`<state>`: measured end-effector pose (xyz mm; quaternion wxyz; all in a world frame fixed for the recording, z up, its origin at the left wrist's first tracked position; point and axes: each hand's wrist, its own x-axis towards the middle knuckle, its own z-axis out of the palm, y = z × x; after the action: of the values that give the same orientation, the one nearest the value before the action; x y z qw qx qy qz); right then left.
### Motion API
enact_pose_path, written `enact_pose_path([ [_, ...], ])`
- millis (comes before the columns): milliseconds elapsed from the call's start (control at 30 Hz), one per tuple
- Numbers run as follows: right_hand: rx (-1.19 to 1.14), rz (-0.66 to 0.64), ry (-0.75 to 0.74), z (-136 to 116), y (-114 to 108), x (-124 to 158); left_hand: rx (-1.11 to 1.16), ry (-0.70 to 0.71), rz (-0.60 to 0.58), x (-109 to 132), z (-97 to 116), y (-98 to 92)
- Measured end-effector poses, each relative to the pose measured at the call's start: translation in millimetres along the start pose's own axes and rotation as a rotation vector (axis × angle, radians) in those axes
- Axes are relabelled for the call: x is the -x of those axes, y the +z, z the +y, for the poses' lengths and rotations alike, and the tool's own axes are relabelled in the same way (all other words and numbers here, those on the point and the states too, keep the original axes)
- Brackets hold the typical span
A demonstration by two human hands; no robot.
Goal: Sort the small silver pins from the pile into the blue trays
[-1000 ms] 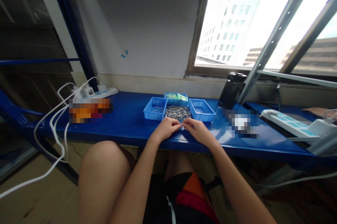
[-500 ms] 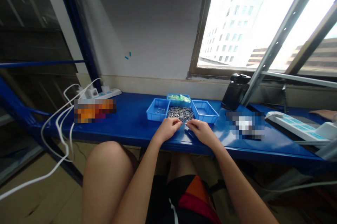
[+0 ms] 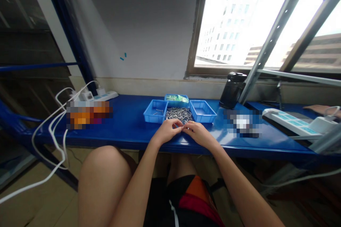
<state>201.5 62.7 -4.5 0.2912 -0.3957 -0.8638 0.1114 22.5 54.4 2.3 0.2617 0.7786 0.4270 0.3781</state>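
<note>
A heap of small metal pins [image 3: 178, 114] lies on the blue bench [image 3: 128, 127] between two blue trays. The left tray [image 3: 155, 111] holds a few loose pins; the right tray [image 3: 203, 111] looks empty. My left hand [image 3: 166, 131] and my right hand [image 3: 197, 132] rest on the bench just in front of the heap, fingertips pinched and meeting in the middle. What they pinch is too small to name. A third small blue tray [image 3: 176, 98] with green-white contents stands behind the heap.
A black jar [image 3: 232, 90] stands at the right by a slanted metal strut [image 3: 269, 38]. White power strips lie at the far left [image 3: 102, 96] and far right [image 3: 290, 123], with white cables [image 3: 57, 124] hanging off the left edge. My knees are under the bench.
My two hands have drawn together again after parting slightly half a second ago. The view has shifted a little; the trays and heap stay put.
</note>
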Motion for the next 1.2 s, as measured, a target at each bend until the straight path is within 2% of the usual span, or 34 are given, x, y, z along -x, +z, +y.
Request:
enact_pose_path([
  [167, -0.124, 0.054, 0.09, -3.7, -3.6, 1.3, 0.031, -0.046, 0.042, 0.1, -1.9, 1.8],
  [333, -0.223, 0.128, 0.132, -3.4, -4.3, 2.7, 0.068, -0.049, 0.007, -0.4, -4.4, 2.2],
  [500, -0.217, 0.111, 0.115, -3.3, -4.2, 2.8, 0.03, -0.025, 0.026, -0.7, -6.8, 1.8],
  [833, -0.147, 0.221, 0.105, -5.3, -7.1, 3.4, -0.003, -0.068, 0.088, -1.4, -2.7, -0.2],
  [967, -0.095, 0.191, 0.092, -0.5, -4.4, 1.8, 0.064, -0.047, 0.102, -0.3, -3.0, -1.5],
  [1067, -0.068, 0.121, 0.052, 2.3, -2.4, 1.1, 0.092, -0.031, 0.099, 0.1, -2.9, -1.5],
  [1200, -0.039, 0.053, 0.004, 1.8, -1.6, 1.3, 0.064, -0.013, 0.05, 1.0, -0.9, -1.8],
])
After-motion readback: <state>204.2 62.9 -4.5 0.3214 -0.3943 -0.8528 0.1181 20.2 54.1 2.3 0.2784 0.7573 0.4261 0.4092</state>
